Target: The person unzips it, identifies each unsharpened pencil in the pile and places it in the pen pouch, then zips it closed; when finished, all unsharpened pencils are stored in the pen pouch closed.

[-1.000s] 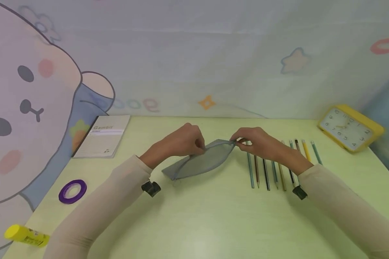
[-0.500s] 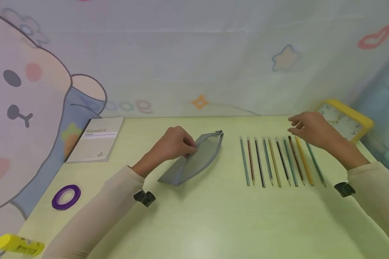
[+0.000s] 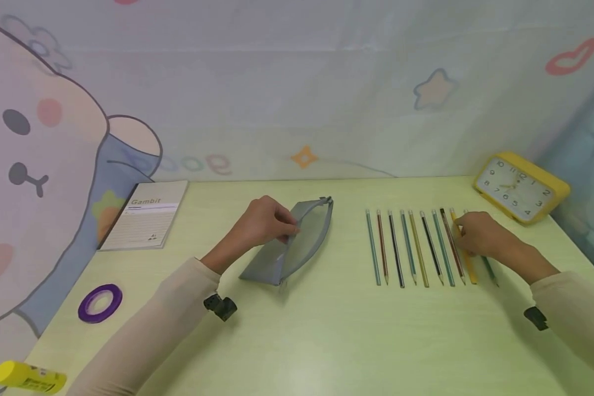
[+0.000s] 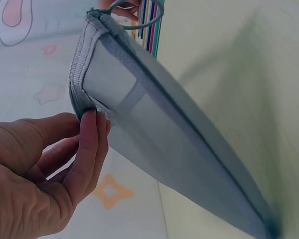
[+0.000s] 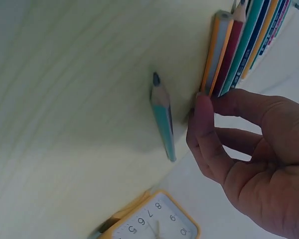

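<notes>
My left hand (image 3: 269, 221) pinches the upper rim of a grey zipper pouch (image 3: 304, 247), whose mouth gapes open. The left wrist view shows thumb and fingers of the left hand (image 4: 55, 169) on the zipper edge of the pouch (image 4: 164, 134). On the right, my right hand (image 3: 482, 236) is down at a row of several pencils (image 3: 396, 247). Its thumb and fingers pinch the yellow pencil (image 5: 217, 55), which lies on the table; the fingertips cover part of it. A green pencil (image 5: 163, 124) lies beside that hand, partly hidden by it in the head view.
A yellow clock (image 3: 522, 187) stands at the back right. At left are a notebook (image 3: 143, 214), a purple roll of tape (image 3: 100, 303) and a yellow glue stick (image 3: 28, 377). A printed cloth (image 3: 257, 99) hangs behind the table (image 3: 326, 335).
My right hand let go of the pouch's far corner, moved right, then came down onto the yellow pencil. The left hand kept its hold on the rim while the pouch tilted slightly.
</notes>
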`<state>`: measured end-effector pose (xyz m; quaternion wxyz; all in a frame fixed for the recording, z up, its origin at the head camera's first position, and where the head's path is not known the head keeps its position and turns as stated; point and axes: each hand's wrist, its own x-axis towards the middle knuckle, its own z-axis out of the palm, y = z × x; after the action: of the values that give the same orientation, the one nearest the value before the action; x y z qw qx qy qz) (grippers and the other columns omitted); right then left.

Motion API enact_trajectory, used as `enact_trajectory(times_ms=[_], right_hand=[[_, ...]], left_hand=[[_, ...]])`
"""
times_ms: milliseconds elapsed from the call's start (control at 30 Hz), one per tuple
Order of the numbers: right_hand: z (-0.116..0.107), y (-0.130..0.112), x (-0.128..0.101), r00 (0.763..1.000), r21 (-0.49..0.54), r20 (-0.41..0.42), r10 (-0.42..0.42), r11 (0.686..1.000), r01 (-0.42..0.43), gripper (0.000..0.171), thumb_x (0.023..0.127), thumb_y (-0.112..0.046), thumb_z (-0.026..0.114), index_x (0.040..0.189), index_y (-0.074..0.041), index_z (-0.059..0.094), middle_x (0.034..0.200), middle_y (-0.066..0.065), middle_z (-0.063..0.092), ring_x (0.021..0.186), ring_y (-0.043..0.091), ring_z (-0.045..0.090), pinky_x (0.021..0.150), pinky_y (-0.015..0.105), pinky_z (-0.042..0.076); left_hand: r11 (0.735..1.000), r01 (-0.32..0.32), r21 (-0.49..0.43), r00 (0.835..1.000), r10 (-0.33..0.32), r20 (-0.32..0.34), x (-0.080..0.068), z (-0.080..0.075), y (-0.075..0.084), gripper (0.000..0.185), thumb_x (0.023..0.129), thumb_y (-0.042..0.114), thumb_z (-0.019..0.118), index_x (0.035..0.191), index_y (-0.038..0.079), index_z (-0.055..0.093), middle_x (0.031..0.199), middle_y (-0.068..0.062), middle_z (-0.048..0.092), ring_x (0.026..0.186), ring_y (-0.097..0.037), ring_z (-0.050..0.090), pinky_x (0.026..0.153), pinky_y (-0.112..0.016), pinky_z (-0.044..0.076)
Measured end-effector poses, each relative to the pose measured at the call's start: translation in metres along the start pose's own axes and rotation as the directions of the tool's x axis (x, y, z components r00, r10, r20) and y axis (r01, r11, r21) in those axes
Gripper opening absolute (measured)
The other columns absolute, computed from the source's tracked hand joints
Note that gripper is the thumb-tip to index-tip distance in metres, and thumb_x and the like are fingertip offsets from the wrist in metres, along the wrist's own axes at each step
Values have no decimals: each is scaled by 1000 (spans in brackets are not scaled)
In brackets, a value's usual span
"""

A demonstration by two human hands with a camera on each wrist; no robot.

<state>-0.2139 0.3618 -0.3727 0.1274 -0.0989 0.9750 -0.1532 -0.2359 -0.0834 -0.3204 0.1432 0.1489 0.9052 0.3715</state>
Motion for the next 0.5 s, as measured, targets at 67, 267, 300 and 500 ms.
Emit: enact_trajectory(times_ms=[67, 267, 300, 500], right_hand=[[2, -1, 1, 1000, 11, 11, 4, 1000, -4, 50, 91, 5, 54, 133, 30, 41, 56, 7, 60, 48, 13, 47, 53, 29, 39], [2, -6, 2, 1000, 20, 20, 15, 1000, -15, 23, 92, 3, 56, 108, 19, 58, 55, 6, 56, 48, 15, 50, 54, 29, 41], [2, -7, 2, 999, 14, 25, 20, 1000, -20, 15, 92, 2, 57, 101, 15, 59, 56, 6, 56, 49, 15, 52, 54, 29, 42], [1, -9, 5, 998, -10, 40, 55, 998, -54, 18, 92, 0, 62, 77, 0, 53, 61, 9, 60, 53, 17, 59, 51, 28, 45]], left_hand=[[1000, -5, 4, 1000, 5, 1, 0, 0, 0, 13, 89, 15, 77, 99, 8, 81, 96, -8, 80, 73, -14, 76, 94, -42, 61], [1000, -7, 12, 1000, 7, 5, 0, -1, -1, 14, 90, 15, 76, 101, 7, 81, 98, -8, 80, 74, -14, 77, 96, -42, 60], [1000, -5, 12, 1000, 5, 6, 0, -2, -1, 15, 90, 15, 76, 102, 7, 81, 98, -8, 80, 74, -14, 77, 96, -42, 60], [1000, -13, 13, 1000, 13, 12, 0, -2, -3, 15, 90, 15, 76, 101, 7, 81, 97, -8, 80, 74, -14, 76, 93, -41, 61]])
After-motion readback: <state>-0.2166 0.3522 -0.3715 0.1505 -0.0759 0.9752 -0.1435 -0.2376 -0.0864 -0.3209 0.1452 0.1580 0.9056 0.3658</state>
